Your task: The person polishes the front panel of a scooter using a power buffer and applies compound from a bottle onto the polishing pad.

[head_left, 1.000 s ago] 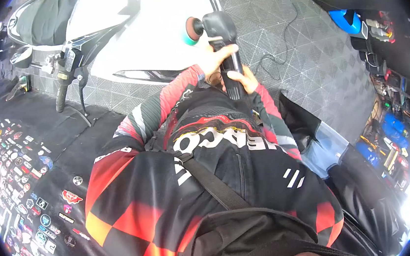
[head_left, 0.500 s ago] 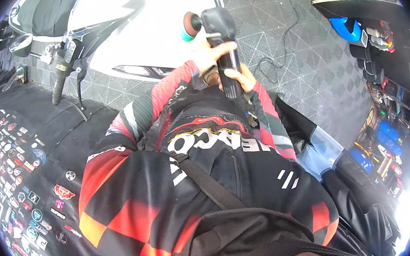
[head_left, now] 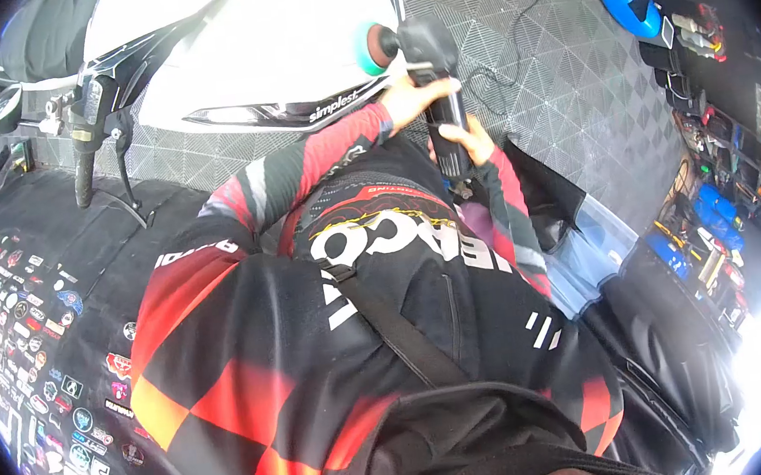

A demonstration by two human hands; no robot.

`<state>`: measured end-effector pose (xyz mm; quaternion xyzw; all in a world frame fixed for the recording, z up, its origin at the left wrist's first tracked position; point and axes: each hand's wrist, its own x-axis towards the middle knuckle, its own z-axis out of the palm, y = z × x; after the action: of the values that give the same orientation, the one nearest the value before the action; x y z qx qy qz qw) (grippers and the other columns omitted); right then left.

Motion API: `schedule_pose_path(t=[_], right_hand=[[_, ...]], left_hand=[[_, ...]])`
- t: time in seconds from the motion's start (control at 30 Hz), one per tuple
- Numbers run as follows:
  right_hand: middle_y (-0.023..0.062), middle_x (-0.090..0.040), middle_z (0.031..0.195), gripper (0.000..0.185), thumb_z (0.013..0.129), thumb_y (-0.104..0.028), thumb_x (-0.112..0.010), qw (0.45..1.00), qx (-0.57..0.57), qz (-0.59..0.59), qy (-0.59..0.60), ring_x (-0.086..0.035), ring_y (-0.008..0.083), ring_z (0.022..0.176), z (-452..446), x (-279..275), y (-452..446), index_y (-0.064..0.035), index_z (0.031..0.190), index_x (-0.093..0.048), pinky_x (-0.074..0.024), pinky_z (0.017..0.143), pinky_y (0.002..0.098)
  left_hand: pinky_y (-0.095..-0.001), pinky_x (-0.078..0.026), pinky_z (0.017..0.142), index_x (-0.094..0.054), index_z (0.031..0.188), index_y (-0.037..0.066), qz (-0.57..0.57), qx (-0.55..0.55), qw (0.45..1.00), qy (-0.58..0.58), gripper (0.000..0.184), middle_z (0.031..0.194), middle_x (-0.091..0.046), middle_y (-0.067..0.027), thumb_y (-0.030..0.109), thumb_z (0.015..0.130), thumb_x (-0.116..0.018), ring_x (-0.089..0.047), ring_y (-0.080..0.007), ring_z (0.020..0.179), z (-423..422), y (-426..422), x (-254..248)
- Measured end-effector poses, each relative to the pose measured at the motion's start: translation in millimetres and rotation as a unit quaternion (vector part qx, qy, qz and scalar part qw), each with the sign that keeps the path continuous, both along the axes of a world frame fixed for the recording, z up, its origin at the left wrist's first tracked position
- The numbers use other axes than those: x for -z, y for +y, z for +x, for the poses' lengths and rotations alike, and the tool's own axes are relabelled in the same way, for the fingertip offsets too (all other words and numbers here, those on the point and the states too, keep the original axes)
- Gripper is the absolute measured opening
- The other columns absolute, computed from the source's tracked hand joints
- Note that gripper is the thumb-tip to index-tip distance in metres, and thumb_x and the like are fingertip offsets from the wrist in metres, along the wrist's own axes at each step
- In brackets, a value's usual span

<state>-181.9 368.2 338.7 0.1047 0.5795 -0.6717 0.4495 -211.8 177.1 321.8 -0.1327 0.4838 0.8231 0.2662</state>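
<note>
A black polisher (head_left: 427, 45) with a round brown and teal pad (head_left: 372, 49) is held in both hands. My left hand (head_left: 411, 99) is closed around its neck, just behind the head. Lower down, my right hand (head_left: 472, 140) wraps the dark handle (head_left: 448, 130). The pad faces left, at the right edge of a glossy white body panel (head_left: 271, 51); glare hides whether it touches. Dark lettering on a white strip shows along the panel's lower edge.
At the left, a handlebar grip (head_left: 85, 161) and a mirror (head_left: 2, 111) stick out from the vehicle. A thin cable (head_left: 520, 64) lies on the grey tiled floor (head_left: 571, 118). Tools and blue items (head_left: 717, 216) line the right side. A sticker-covered black surface (head_left: 53, 351) is at left.
The polisher and both hands have shifted right, relative to the white panel. The lettering on the panel's lower edge has come into view. The camera view has also shifted slightly.
</note>
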Motion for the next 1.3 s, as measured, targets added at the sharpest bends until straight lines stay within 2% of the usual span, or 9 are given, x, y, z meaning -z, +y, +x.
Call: schedule_pose_path(t=[0.17, 0.3, 0.4, 0.53, 0.67, 0.73, 0.9, 1.17, 1.3], right_hand=[[0.019, -0.068, 0.085, 0.048, 0.09, -0.035, -0.066, 0.989, 0.116, -0.001, -0.091, -0.071, 0.0282, 0.071, 54, 15, 18, 0.0048, 0.113, -0.054, -0.0615, 0.065, 0.04], [0.0188, -0.068, 0.085, 0.048, 0.09, -0.036, -0.065, 0.989, 0.126, 0.002, -0.081, -0.071, 0.0278, 0.071, 47, 10, 2, 0.0047, 0.113, -0.055, -0.0614, 0.065, 0.0403], [0.0187, -0.068, 0.086, 0.049, 0.089, -0.037, -0.066, 0.999, 0.048, 0.007, -0.018, -0.071, 0.0277, 0.071, 14, -3, -17, 0.0046, 0.112, -0.055, -0.0614, 0.066, 0.04], [0.0082, -0.066, 0.09, 0.055, 0.083, -0.032, -0.079, 0.993, -0.109, -0.004, 0.054, -0.067, 0.0178, 0.073, -35, -42, -45, -0.0023, 0.122, -0.056, -0.0561, 0.066, 0.0337], [0.0078, -0.065, 0.094, 0.052, 0.083, -0.029, -0.08, 0.976, -0.205, 0.005, 0.069, -0.066, 0.0168, 0.072, -67, -61, -54, -0.0023, 0.121, -0.057, -0.0556, 0.066, 0.0323], [0.0084, -0.065, 0.09, 0.051, 0.083, -0.028, -0.079, 0.976, -0.205, 0.004, 0.072, -0.066, 0.0182, 0.072, -74, -59, -52, -0.0011, 0.12, -0.055, -0.0565, 0.066, 0.0336], [0.0133, -0.067, 0.086, 0.048, 0.084, -0.029, -0.074, 0.984, -0.168, -0.019, 0.059, -0.07, 0.0226, 0.072, -64, -50, -55, -0.0005, 0.116, -0.053, -0.059, 0.066, 0.0357], [0.0095, -0.065, 0.091, 0.05, 0.085, -0.021, -0.078, 0.979, -0.186, 0.027, 0.083, -0.068, 0.0204, 0.073, -68, -62, -54, -0.0011, 0.123, -0.053, -0.0575, 0.067, 0.0356], [0.009, -0.065, 0.091, 0.053, 0.084, -0.021, -0.079, 0.943, -0.242, 0.069, 0.216, -0.068, 0.0203, 0.069, -80, -78, -59, -0.0013, 0.125, -0.053, -0.0567, 0.062, 0.0338]], left_hand=[[-0.0352, -0.049, 0.097, -0.062, 0.124, 0.006, 0.036, 0.115, 0.988, -0.094, 0.052, 0.115, -0.067, -0.0076, 0.035, 0.084, -0.079, -0.064, -0.0196, 0.107, 13, 28, 23], [-0.0375, -0.052, 0.092, -0.059, 0.125, 0.001, -0.046, 0.118, 0.989, -0.072, 0.06, 0.112, -0.067, -0.0117, 0.041, 0.084, -0.077, -0.065, -0.022, 0.104, 3, 13, 11], [-0.0374, -0.056, 0.081, -0.06, 0.119, 0.002, -0.019, 0.071, 0.996, -0.055, 0.05, 0.105, -0.068, -0.0109, 0.037, 0.087, -0.075, -0.067, -0.02, 0.093, -2, -19, -11], [-0.0355, -0.056, 0.081, -0.061, 0.114, 0.004, 0.032, -0.083, 0.993, 0.075, 0.034, 0.102, -0.068, -0.007, 0.022, 0.088, -0.075, -0.067, -0.0178, 0.091, 2, -52, -38], [-0.0347, -0.05, 0.089, -0.065, 0.116, 0.006, 0.019, -0.118, 0.992, 0.051, 0.042, 0.108, -0.068, -0.0044, 0.031, 0.085, -0.078, -0.063, -0.0152, 0.101, 10, -65, -48], [-0.0345, -0.054, 0.084, -0.063, 0.113, 0.006, 0.031, -0.163, 0.982, 0.087, 0.033, 0.102, -0.068, -0.0057, 0.023, 0.088, -0.076, -0.066, -0.0164, 0.093, 6, -60, -53], [-0.0353, -0.052, 0.088, -0.063, 0.118, 0.006, -0.009, -0.116, 0.993, 0.025, 0.042, 0.106, -0.069, -0.0064, 0.028, 0.086, -0.078, -0.065, -0.0176, 0.096, -2, -62, -49], [-0.0398, -0.052, 0.09, -0.062, 0.117, 0.008, 0.038, -0.129, 0.99, 0.028, 0.039, 0.107, -0.067, -0.0064, 0.024, 0.085, -0.077, -0.064, -0.0187, 0.103, 2, -59, -51], [-0.04, -0.052, 0.089, -0.062, 0.115, 0.009, 0.108, -0.206, 0.971, 0.054, 0.036, 0.103, -0.068, -0.0056, 0.027, 0.086, -0.075, -0.065, -0.0181, 0.099, 7, -58, -54]])
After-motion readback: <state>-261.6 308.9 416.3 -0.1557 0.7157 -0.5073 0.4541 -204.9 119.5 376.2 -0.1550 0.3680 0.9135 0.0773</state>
